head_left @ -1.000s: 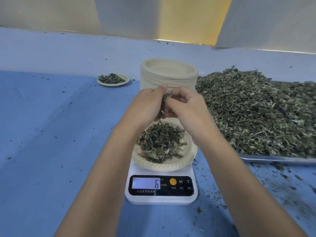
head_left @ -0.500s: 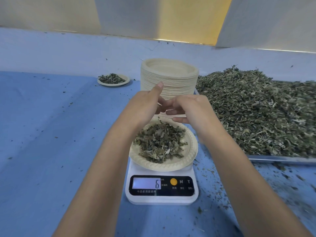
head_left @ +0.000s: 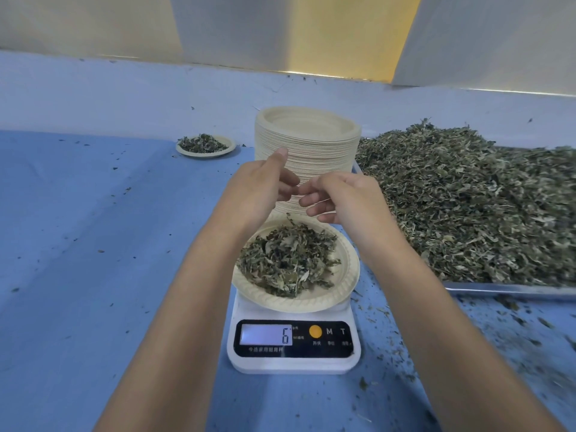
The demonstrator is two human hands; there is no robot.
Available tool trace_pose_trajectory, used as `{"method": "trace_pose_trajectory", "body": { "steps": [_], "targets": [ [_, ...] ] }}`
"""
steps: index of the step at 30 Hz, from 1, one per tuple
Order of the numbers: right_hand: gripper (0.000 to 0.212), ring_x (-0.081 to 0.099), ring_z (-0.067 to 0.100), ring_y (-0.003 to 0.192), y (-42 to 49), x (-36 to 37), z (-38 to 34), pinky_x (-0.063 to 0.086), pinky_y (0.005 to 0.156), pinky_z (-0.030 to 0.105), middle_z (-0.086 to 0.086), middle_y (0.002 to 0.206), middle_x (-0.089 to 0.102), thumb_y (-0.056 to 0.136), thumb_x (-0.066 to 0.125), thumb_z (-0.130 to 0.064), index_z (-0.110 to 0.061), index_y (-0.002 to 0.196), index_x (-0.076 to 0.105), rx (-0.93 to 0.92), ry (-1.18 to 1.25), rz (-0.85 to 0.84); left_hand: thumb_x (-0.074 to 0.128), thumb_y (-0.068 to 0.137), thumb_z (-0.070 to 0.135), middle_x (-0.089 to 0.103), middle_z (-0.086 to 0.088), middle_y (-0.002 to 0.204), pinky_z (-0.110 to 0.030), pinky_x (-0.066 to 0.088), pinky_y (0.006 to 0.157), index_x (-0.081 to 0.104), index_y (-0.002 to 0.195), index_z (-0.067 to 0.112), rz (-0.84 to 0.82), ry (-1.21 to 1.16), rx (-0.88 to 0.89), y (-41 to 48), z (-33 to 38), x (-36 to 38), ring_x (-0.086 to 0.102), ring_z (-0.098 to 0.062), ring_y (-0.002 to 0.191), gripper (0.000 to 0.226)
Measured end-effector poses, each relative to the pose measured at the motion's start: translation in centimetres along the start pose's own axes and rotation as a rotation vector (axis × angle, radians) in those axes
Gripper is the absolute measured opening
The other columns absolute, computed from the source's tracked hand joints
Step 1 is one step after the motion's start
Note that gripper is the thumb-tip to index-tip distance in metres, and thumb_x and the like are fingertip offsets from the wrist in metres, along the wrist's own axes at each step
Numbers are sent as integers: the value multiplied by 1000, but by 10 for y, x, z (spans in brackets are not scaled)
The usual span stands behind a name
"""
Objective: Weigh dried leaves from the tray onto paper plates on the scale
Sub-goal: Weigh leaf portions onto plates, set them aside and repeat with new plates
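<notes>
The clump of leaves I was pinching between both hands a second ago is gone from my fingers, and my hands have drawn slightly apart. My left hand (head_left: 261, 185) now hangs over the far rim of the paper plate (head_left: 311, 304), thumb pointing up, the other fingers (head_left: 288, 182) loosely bent and holding nothing. My right hand (head_left: 346, 198) faces it, its fingers (head_left: 314, 199) relaxed, a little spread, reaching toward the left ones and also empty. The tips of the two hands come very near each other; I cannot tell whether they brush. Neither hand touches the plate.

The plate sits on the white scale (head_left: 293, 363) with a heap of dried leaves (head_left: 286, 260) in it, and the display (head_left: 266, 335) reads 6. Behind my hands stands a tall stack of plates (head_left: 308, 138). To my right the metal tray (head_left: 498, 288) holds the big leaf pile (head_left: 467, 207). Far left on the blue cloth (head_left: 93, 244) rests another filled plate (head_left: 199, 154).
</notes>
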State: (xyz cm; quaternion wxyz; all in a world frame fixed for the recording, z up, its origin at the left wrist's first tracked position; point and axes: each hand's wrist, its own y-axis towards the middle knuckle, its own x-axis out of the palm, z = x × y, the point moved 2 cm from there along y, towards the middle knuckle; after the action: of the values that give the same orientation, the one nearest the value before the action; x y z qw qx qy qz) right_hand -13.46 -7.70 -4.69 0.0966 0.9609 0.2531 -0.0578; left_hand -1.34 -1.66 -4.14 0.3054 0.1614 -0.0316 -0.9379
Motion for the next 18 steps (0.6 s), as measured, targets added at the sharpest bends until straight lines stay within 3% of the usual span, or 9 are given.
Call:
{"method": "trace_pose_trajectory", "body": {
  "steps": [6,10,18],
  "targets": [
    [24,58,9,58,0,1,2,47,58,21,-2,63,67,89,54,-17,-14,72,71,2,29,16,34,100,39,73,-2,84,-31,51,84,69,86,12,8,-71,-14,-1,3,-1,68,-11,84,45],
    [22,58,10,61,0,-1,5,48,58,20,-2,64,66,89,53,-13,-12,76,71,2,49,38,38,99,26,73,-2,84,-25,52,78,66,87,11,39,-244,-77,-2,3,-4,70,-9,80,34],
    [25,68,12,85,-6,-14,19,54,77,24,-1,89,73,90,49,-5,-16,92,72,-54,51,175,42,92,17,73,6,73,-24,49,80,67,83,18,236,-288,-44,-9,-6,-17,68,-6,83,27]
  ]
}}
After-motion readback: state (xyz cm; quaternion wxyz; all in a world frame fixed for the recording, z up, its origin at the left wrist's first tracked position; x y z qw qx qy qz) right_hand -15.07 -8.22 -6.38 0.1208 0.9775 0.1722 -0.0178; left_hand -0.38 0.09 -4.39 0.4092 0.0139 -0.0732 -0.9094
